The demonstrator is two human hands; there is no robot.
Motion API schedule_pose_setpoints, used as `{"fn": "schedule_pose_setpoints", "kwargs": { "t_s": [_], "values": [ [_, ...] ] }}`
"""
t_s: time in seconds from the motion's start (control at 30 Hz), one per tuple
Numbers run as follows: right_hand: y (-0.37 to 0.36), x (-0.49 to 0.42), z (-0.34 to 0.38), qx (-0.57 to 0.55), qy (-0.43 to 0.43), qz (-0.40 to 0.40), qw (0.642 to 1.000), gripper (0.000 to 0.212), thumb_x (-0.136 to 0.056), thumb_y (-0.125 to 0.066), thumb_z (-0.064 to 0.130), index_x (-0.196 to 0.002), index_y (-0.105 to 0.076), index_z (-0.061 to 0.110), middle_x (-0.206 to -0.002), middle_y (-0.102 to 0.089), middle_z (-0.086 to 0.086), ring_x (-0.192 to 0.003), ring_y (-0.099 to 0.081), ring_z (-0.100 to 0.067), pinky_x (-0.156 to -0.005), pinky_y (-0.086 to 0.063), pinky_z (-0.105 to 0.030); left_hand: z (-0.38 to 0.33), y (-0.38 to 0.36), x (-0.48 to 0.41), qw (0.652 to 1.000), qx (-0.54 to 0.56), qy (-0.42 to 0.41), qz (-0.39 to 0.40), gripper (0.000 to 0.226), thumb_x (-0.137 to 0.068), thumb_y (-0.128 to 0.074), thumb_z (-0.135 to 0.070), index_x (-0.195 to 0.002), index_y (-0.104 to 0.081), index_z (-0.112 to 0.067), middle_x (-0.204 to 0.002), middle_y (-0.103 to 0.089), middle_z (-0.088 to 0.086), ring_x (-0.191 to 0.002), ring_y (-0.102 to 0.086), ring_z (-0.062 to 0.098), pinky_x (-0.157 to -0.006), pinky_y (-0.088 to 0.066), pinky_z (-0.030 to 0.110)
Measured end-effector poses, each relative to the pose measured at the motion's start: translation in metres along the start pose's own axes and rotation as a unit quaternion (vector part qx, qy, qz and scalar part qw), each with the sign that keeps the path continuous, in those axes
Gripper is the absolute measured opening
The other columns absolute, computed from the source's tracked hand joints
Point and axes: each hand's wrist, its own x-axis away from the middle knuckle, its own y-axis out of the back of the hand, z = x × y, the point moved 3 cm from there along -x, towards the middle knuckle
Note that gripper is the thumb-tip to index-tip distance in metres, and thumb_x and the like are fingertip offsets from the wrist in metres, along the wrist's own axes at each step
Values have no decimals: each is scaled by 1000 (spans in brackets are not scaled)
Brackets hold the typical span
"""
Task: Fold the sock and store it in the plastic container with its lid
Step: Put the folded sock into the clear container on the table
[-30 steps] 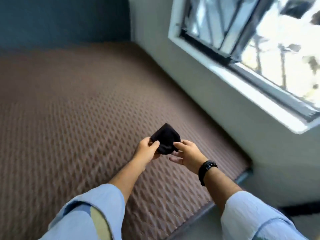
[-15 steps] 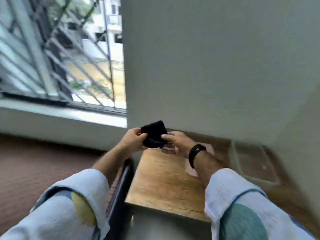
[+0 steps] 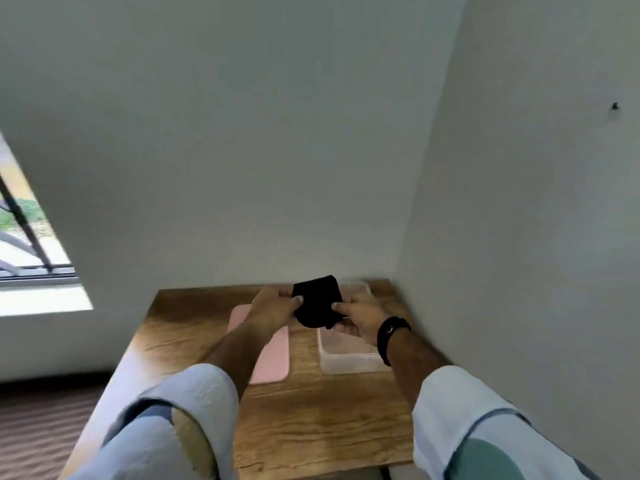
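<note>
A folded black sock (image 3: 317,301) is held in the air between both hands, above the wooden table (image 3: 311,427). My left hand (image 3: 273,308) pinches its left edge. My right hand (image 3: 360,317), with a black wristband, pinches its right edge. Just below and to the right stands a clear plastic container (image 3: 346,358), open on top, partly hidden by my right hand. The pink lid (image 3: 273,358) lies flat on the table to the left of the container, under my left forearm.
The table sits in a corner, with grey walls (image 3: 277,168) behind and to the right. A window (image 3: 24,247) is at the left. The brown mattress (image 3: 38,434) lies low at the left of the table.
My view has swung right from the brown mattress, past the window, to the corner table. Both hands have kept hold of the folded sock and now hover over the container and lid.
</note>
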Motion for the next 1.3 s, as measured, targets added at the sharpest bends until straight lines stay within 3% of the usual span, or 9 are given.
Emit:
{"fn": "schedule_pose_setpoints", "kwargs": {
  "t_s": [0.27,0.4,0.5,0.63,0.9,1.0,1.1,1.2,1.3],
  "values": [
    [135,-6,-6,114,17,-162,980,18,-95,-55,-1,-79,-60,5,-115,-68,-28,-108,-67,-41,-91,-57,-54,-42,-156,-20,988,-143,-55,22,40,-88,-76,-12,-124,-60,-9,-117,-75,16,-110,-72,35,-97,-59,42],
    [164,-21,1,149,9,-240,959,5,-96,-52,12,-93,-54,9,-99,-59,-9,-96,-62,-31,-84,-53,-40,-60,-205,-41,967,-229,-111,18,40,-94,-63,-13,-132,-50,-14,-125,-69,15,-115,-67,36,-87,-56,28],
    [174,-40,2,-8,0,-274,962,27,-95,-41,31,-75,-54,17,-79,-56,-3,-75,-55,-23,-67,-42,-33,-64,-239,-63,924,-346,-159,37,34,-106,-41,-19,-138,-48,-13,-130,-65,20,-117,-65,38,-62,-46,11],
    [180,-72,-17,-3,-38,-303,952,33,-96,-38,27,-65,-45,20,-68,-48,-1,-65,-47,-20,-65,-40,-31,-53,-263,-84,821,-535,-198,28,46,-97,-61,-20,-141,-46,-18,-127,-70,10,-123,-60,31,-98,-46,41],
    [188,-129,-35,318,-98,-214,918,19,-95,-51,10,-103,-66,1,-90,-52,-17,-99,-60,-35,-93,-49,-42,-14,-289,-131,713,-670,-172,111,45,-91,-68,-20,-135,-57,-20,-130,-70,7,-130,-56,26,-110,-34,54],
    [191,-140,-40,339,-112,-203,912,36,-96,-46,5,-61,-51,8,-68,-49,-5,-96,-58,-32,-103,-48,-40,-4,-297,-139,682,-694,-161,167,37,-94,-62,-14,-130,-63,-20,-130,-70,8,-136,-51,27,-121,-12,75],
    [190,-137,-35,423,-100,-161,886,36,-94,-50,10,-59,-45,18,-65,-45,1,-86,-52,-24,-96,-50,-37,-4,-300,-143,717,-642,-210,171,47,-95,-59,-16,-142,-55,-23,-144,-62,5,-145,-45,26,-125,-9,70],
    [191,-135,-20,508,-42,-178,842,17,-92,-52,18,-80,-63,14,-85,-67,-3,-87,-63,-23,-83,-56,-34,-12,-284,-148,811,-508,-274,95,45,-99,-51,-21,-143,-55,-28,-145,-60,-2,-139,-52,21,-122,-35,49],
    [178,-143,12,497,43,-224,837,22,-97,-44,10,-110,-61,12,-103,-71,-7,-91,-68,-25,-76,-58,-35,-6,-242,-159,903,-391,-180,8,37,-99,-50,-22,-133,-61,-25,-135,-66,1,-126,-60,24,-107,-50,47]
  ]
}}
